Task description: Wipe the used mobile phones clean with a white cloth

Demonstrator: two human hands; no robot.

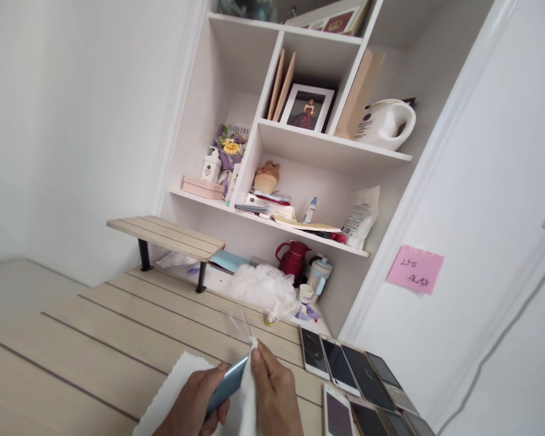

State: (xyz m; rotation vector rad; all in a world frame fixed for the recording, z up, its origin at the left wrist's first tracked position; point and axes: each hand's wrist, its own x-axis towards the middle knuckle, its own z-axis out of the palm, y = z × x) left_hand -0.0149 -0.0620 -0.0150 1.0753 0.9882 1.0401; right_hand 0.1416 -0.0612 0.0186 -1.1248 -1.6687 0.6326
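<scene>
At the bottom centre, my left hand (198,396) is closed around a blue phone (227,383), thumb along its near edge. My right hand (275,387) pinches a white cloth (249,393) that is pressed against the far end of the phone and hangs down from there. Under my left hand lies a white sheet (181,369) with a wavy edge, partly hidden by the hand. Just beyond my right fingertips a small clear plastic bag (236,322) rests on the table.
Several phones (345,363) lie in rows on the slatted table (95,345) to the right. A small raised wooden stand (168,236) is at the back left. Behind are white shelves (318,142), white fluffy material (261,287), a red jug (293,260) and a pink note (415,269) on the wall.
</scene>
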